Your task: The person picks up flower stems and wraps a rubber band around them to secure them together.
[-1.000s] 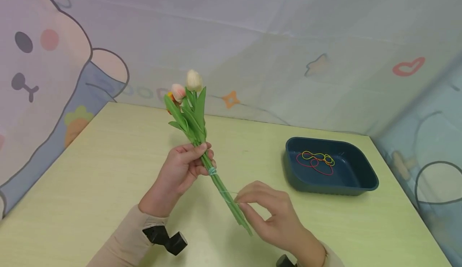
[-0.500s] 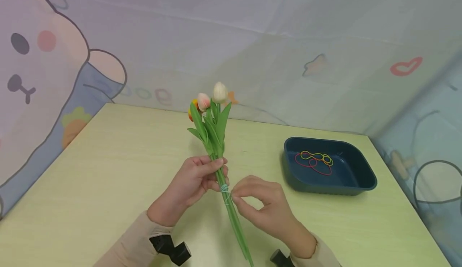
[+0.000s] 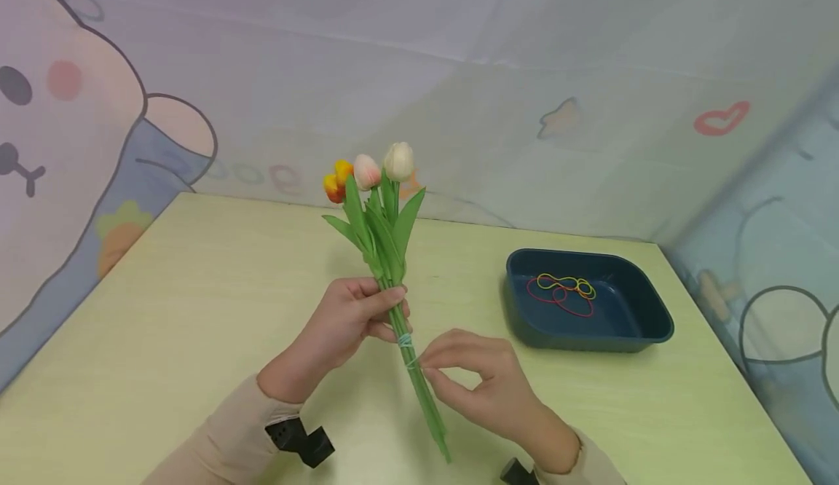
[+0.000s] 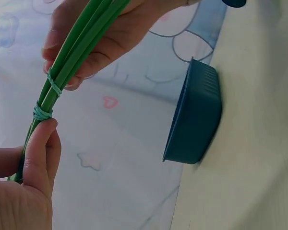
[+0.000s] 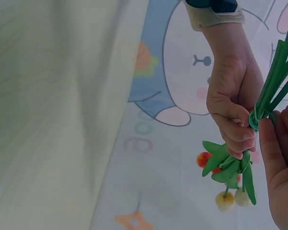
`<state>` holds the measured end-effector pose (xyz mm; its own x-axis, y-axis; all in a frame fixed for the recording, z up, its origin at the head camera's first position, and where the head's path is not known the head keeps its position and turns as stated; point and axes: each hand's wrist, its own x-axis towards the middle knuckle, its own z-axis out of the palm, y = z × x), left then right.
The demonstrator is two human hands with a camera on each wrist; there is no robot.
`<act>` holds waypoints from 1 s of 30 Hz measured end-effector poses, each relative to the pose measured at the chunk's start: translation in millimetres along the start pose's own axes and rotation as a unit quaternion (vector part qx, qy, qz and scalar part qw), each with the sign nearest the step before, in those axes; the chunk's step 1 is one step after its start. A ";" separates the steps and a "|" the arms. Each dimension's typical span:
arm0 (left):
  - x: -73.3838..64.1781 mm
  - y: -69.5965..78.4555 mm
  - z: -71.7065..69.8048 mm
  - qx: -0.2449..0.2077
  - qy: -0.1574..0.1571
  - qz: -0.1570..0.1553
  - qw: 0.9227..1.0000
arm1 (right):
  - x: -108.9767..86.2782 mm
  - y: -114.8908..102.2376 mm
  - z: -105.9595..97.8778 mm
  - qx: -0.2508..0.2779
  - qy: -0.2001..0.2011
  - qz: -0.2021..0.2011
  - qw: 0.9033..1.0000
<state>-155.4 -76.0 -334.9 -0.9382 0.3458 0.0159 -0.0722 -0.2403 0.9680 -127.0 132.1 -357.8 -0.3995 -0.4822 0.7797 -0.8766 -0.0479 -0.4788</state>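
Observation:
My left hand grips a bunch of tulips by the green stems, below the leaves. White, pink and orange-yellow heads point up and away. A teal rubber band is wound tightly round the stems just below the left fingers. Lower down, a looser loop of it circles the stems, as the left wrist view shows at the loop. My right hand pinches at this loop with thumb and forefinger beside the stems. In the right wrist view, the right fingertips touch the stems near the band.
A dark blue plastic basin stands on the right of the pale table. Yellow and red rubber bands lie in it. Behind the table hangs a printed cloth with cartoon figures.
The left hand has carried the bunch right and slightly nearer. The loop, earlier stretched lower down the stems, now sits closer to the wound band, with the right hand still at it.

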 end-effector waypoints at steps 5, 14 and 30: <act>2.0 6.6 -0.7 0.041 -0.006 -0.010 0.999 | 0.5 -2.3 -1.2 -0.002 -0.024 -0.008 1.000; 3.1 13.1 -3.1 0.082 -0.011 -0.034 0.996 | 2.8 -3.8 -2.8 -0.039 -0.078 -0.028 0.996; 7.5 7.1 -19.4 0.173 0.015 -0.075 0.982 | -13.7 3.0 -40.7 -0.144 -0.123 0.016 0.982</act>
<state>-169.6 -92.6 -332.7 -0.9360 0.3252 -0.1349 -0.0949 0.1360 0.9862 -135.1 174.2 -353.5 -0.3828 -0.6781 0.6274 -0.9181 0.2037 -0.3400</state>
